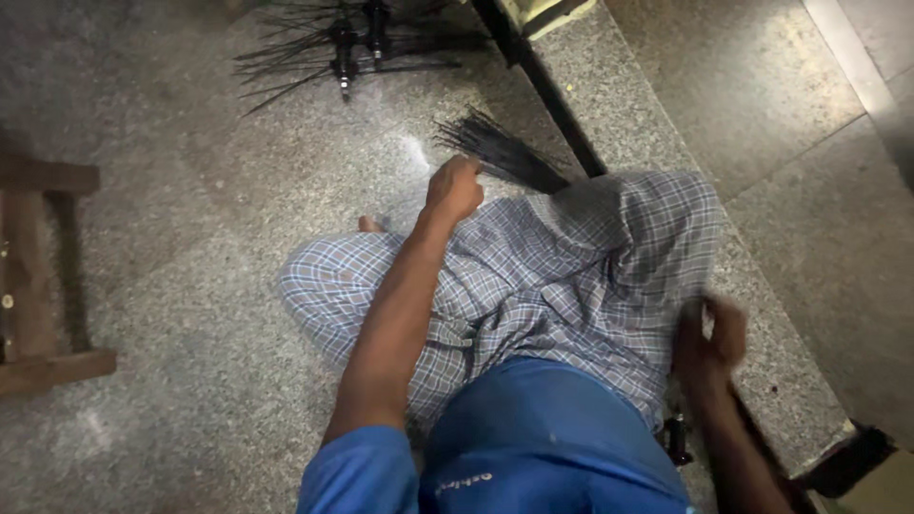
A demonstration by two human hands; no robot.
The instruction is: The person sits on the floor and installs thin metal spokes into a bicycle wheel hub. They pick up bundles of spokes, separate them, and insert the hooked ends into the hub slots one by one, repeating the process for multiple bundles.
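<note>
I sit on a speckled stone floor in checked cloth and a blue shirt. My left hand point(454, 187) is closed around the near end of a bundle of thin black spokes point(500, 150) that fans out beyond my knee. My right hand point(709, 335), blurred, is closed by my right hip on something I cannot make out, beside a small black part point(676, 440). A long black bar point(557, 103) runs diagonally from the top, disappearing behind my right knee.
Two black wheel hubs with spokes sticking out point(350, 46) lie on the floor at the top. A wooden frame point(38, 276) stands at the left edge. A raised stone step point(666, 133) runs along my right, with tiled floor beyond.
</note>
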